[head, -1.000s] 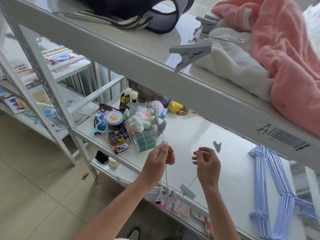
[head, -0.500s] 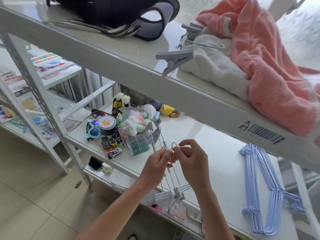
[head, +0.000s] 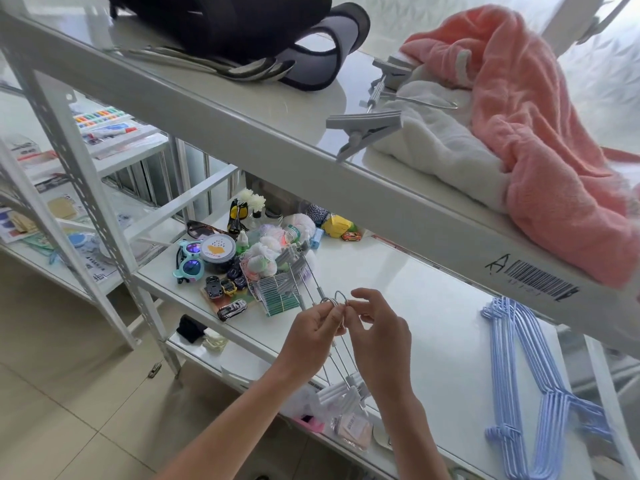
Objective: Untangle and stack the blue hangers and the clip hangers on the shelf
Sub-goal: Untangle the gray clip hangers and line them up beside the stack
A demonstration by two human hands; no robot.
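Observation:
My left hand [head: 311, 332] pinches the metal hooks of a bunch of grey clip hangers [head: 341, 367] above the middle shelf [head: 433, 341]. My right hand [head: 379, 332] meets it from the right, with its fingertips on the same hooks. The hangers' bars run from the clips near the toys down to the clips [head: 341, 396] at the shelf's front edge. A stack of blue hangers [head: 533, 393] lies flat on the right of this shelf. More clip hangers [head: 367, 128] lie on the top shelf beside the towels.
Toy cars, sunglasses, a round tin and net bags [head: 242, 261] crowd the left of the middle shelf. A pink towel [head: 540, 133] on a white one and a black bag [head: 242, 26] sit on the top shelf. Another white rack [head: 69, 161] stands at left.
My hands came together: the right hand moved left and joined the left hand at the hooks. The clip hangers are now gathered in one bunch.

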